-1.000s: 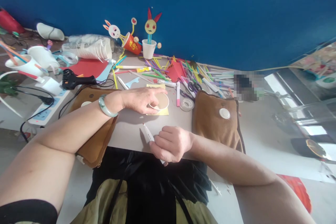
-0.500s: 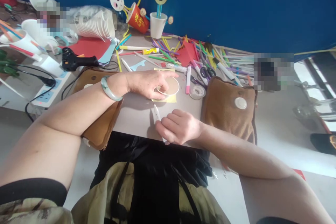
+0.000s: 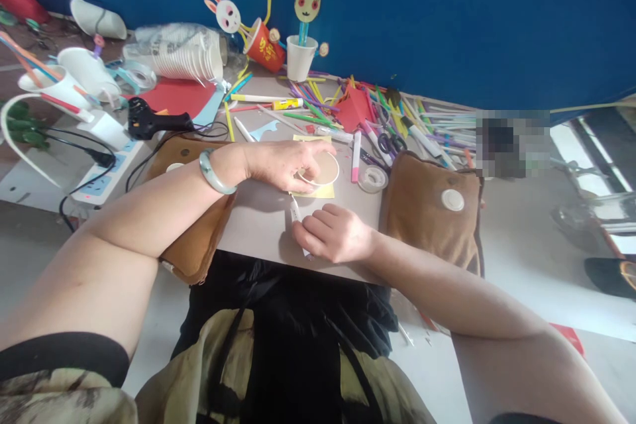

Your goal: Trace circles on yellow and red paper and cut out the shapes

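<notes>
My left hand, with a pale green bangle at its wrist, is bent over a round paper cup, its thumb and fingers on the rim. Under the cup lies a yellow paper sheet on the table. My right hand is closed around a white marker, whose tip points up toward the left thumb and the lower edge of the yellow sheet. A roll of clear tape and a pink-and-white marker lie right of the cup.
Brown pouches flank the work area. Behind are scissors, coloured sticks, red paper and two cup figures. A black glue gun, a power strip with cables and stacked paper cups stand left.
The camera view has shifted slightly. My right hand has moved a little up and left with the marker, whose tip is now nearer the yellow sheet. My left hand stays on the cup.
</notes>
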`<state>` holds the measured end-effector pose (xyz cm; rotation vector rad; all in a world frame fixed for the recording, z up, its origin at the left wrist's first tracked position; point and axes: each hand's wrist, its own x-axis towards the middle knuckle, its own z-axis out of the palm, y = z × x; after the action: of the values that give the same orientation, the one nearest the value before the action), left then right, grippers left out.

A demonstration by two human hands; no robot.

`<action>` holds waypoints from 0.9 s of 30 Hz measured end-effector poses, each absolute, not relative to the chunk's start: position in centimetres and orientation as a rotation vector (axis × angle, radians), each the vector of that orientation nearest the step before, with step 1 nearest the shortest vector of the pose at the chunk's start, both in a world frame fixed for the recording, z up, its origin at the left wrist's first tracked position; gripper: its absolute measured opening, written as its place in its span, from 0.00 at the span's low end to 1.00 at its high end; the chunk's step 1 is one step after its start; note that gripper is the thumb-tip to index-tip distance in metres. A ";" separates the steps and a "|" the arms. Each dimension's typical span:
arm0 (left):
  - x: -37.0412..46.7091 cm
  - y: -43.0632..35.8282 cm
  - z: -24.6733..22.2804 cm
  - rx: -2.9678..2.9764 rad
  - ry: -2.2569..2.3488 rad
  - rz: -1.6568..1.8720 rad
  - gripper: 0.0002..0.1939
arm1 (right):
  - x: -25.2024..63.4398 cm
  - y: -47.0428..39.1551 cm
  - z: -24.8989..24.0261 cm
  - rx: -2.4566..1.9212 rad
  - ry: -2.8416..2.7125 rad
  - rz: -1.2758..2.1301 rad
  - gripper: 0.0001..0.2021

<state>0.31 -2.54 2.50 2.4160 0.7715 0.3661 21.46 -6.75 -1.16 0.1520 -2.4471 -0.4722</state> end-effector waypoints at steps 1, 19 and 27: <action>0.3 -2.5 2.5 2.418 0.771 0.363 0.15 | 21.4 -6.7 -1.2 0.145 -2.447 -0.477 0.09; 0.3 -2.7 2.7 2.464 0.800 0.267 0.18 | 21.5 -6.6 -1.7 0.352 -2.415 -0.359 0.10; 0.3 -2.7 2.7 2.447 0.765 0.377 0.16 | 21.7 -6.7 -1.8 0.286 -2.417 -0.423 0.12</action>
<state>0.26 -2.66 2.73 2.4475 0.7648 0.3774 21.71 -6.68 -1.78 0.2861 -2.4167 -0.4226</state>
